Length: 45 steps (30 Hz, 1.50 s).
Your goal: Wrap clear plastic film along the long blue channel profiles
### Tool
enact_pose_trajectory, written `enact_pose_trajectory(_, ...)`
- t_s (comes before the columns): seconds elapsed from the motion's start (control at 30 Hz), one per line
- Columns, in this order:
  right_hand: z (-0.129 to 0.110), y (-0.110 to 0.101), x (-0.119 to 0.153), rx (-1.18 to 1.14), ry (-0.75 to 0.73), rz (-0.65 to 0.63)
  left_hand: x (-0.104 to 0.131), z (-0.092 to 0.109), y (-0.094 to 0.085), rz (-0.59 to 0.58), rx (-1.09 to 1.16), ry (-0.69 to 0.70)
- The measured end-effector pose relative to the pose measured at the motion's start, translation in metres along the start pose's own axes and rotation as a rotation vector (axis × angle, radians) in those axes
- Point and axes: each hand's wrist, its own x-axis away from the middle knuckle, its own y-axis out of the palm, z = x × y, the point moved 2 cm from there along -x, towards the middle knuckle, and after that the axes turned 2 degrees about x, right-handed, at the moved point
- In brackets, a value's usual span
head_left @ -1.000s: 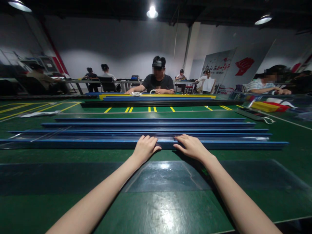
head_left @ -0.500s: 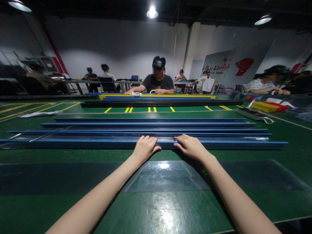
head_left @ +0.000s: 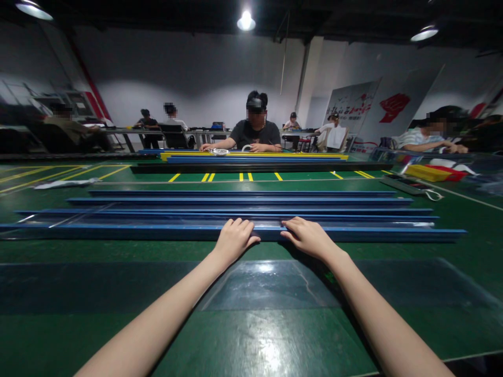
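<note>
A long blue channel strip [head_left: 157,234] runs left to right across the green table. My left hand [head_left: 234,238] grips its near edge, fingers over the top and thumb along the front face. A short way to the right, my right hand [head_left: 305,236] holds the same edge in the same manner, its thumb pointing inward. More blue strips [head_left: 239,201] lie parallel just behind it. Beneath my forearms, a clear plastic sheet [head_left: 259,285] rests flat on the table, glossy where the lamp reflects.
Farther off lie a black strip [head_left: 259,167] and a yellow strip [head_left: 251,156], with a co-worker [head_left: 256,131] seated behind them. At right are a dark tool-like bar [head_left: 408,186] and a yellow tray [head_left: 426,173]. A crumpled white film [head_left: 66,184] lies at left.
</note>
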Motion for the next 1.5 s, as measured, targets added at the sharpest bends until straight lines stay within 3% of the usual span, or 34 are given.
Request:
enact_pose_trajectory(0.43,-0.0001,-0.0007,0.0010,0.037,0.005,0.020,0.0006,-0.0007,-0.0002,-0.009,0.031,0.005)
enact_pose_trajectory(0.77,-0.0016,-0.0003,0.0003,0.079,-0.036,0.115,-0.0007,0.0000,-0.0020,-0.005,-0.008,-0.028)
enact_pose_trajectory(1.5,-0.0018,-0.0020,0.0000,0.051,0.011,0.088,-0.0023,-0.0008,0.0012,0.032,-0.025,-0.042)
